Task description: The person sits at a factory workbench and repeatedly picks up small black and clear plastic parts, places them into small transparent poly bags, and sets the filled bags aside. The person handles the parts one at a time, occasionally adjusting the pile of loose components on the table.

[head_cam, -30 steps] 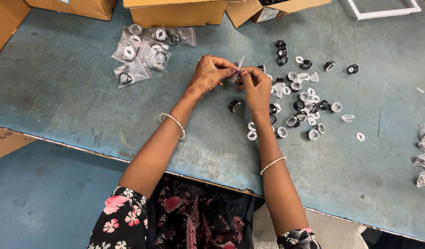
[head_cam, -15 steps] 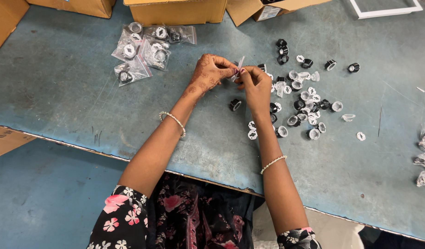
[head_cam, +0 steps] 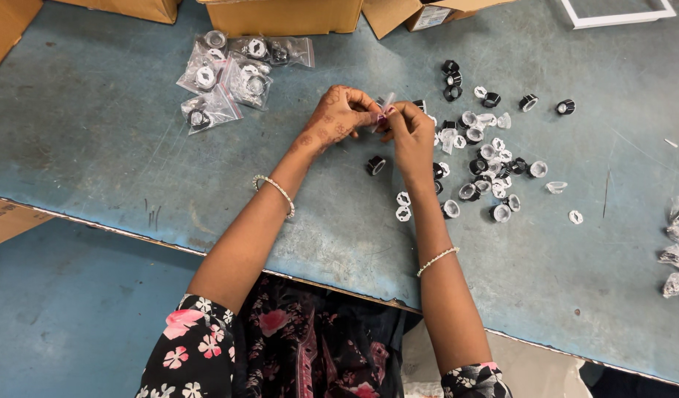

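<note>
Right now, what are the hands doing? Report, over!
Left hand and right hand: both grip one small clear bag. Loose black and white caps beside right hand. Nothing between them.

Clear plastic bags [head_cam: 232, 70] at table's upper left, brown cartons [head_cam: 284, 16] behind, one perhaps white-labelled [head_cam: 430, 18].

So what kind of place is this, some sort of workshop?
Probably a small packing or assembly bench. A worn blue-grey worktable carries a scatter of small black and white plastic rings, clear plastic bags already filled with them, and brown cardboard boxes along the back edge.
</note>
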